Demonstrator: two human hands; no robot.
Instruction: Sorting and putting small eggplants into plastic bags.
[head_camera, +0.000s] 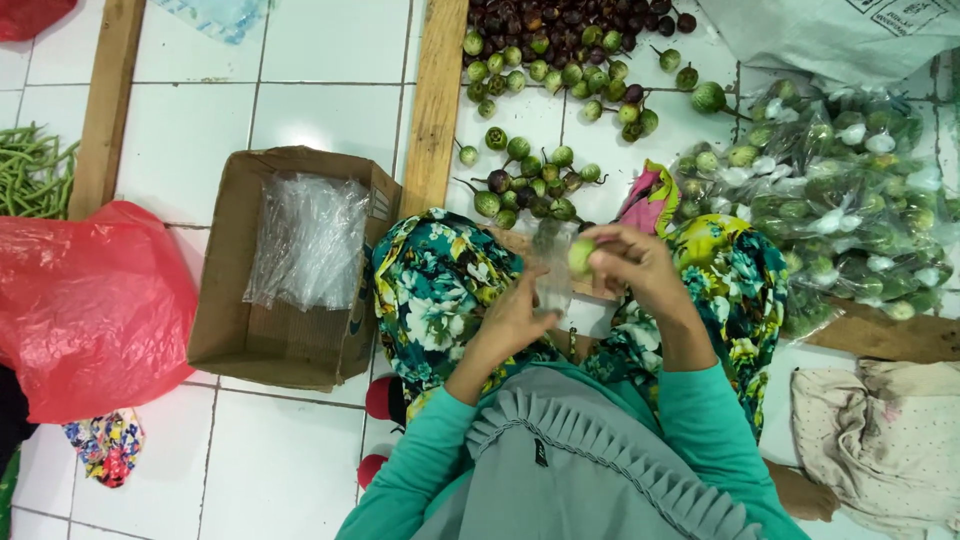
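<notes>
My right hand (632, 262) is pinching a small green eggplant (580, 256) right at the mouth of the thin clear bag (553, 270), which my left hand (515, 318) grips closed-fingered over my lap. If the flimsy opening folds shut, I reckon the eggplant rolls off my knee onto the tiles.

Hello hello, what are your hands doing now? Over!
Left hand holds small clear bag. Right hand holds a round green eggplant at its mouth. Loose eggplant pile just ahead.

A white tiled floor (300, 110) is carrying everything. On it are lying loose small round eggplants (560, 70), a cardboard box (285, 265), a red plastic bag (85, 300), green beans (30, 170), wooden planks (435, 100) and filled clear bags (850, 200).
</notes>
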